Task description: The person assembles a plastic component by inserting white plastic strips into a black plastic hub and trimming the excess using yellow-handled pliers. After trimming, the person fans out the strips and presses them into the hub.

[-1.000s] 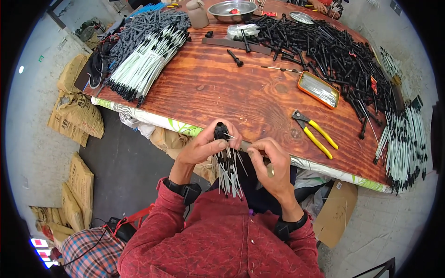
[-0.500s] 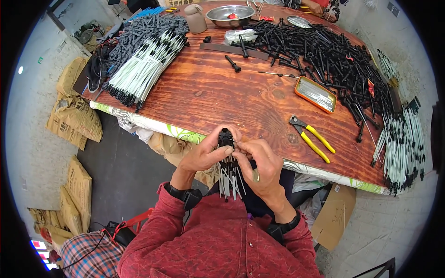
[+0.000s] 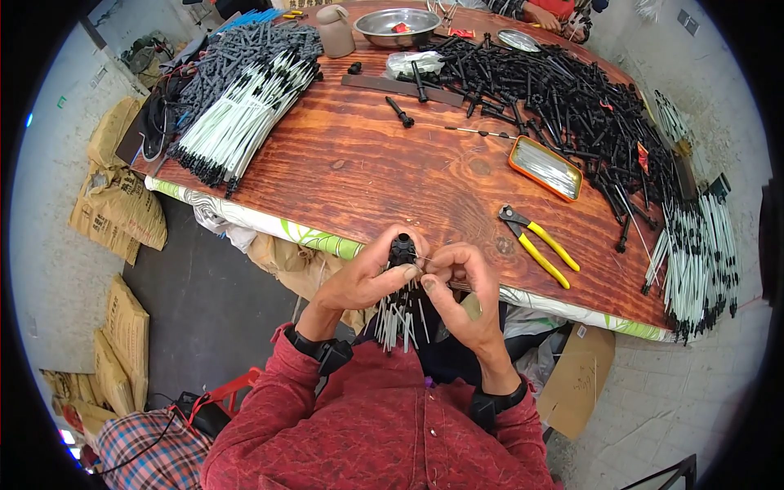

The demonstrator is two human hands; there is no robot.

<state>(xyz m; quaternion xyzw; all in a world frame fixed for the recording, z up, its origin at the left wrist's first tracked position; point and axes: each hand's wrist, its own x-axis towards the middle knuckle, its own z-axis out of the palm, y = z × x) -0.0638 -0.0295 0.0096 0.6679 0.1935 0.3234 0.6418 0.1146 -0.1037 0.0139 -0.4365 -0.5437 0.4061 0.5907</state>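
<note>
Just off the near table edge, my left hand (image 3: 369,276) is wrapped round a black plastic fitting (image 3: 402,247) with an open round top. Below it hangs a bundle of thin whitish rods (image 3: 396,323), their upper ends partly covered by my fingers. Close against the fitting's right side, my right hand (image 3: 467,290) pinches a thin metal wire (image 3: 425,259). The far end of that wire is too fine to follow.
Yellow-handled nippers (image 3: 539,247) and an orange-rimmed tin (image 3: 545,169) of thin metal wires lie on the wooden table (image 3: 359,175). Black plastic parts (image 3: 563,106) heap at the right. White rod bundles (image 3: 245,118) lie left. Another person's hands (image 3: 545,16) show far off.
My right thumb has drawn back from the fitting, and the thin wire shows more plainly between the hands. The left hand keeps its hold. The whole view has shifted slightly.
</note>
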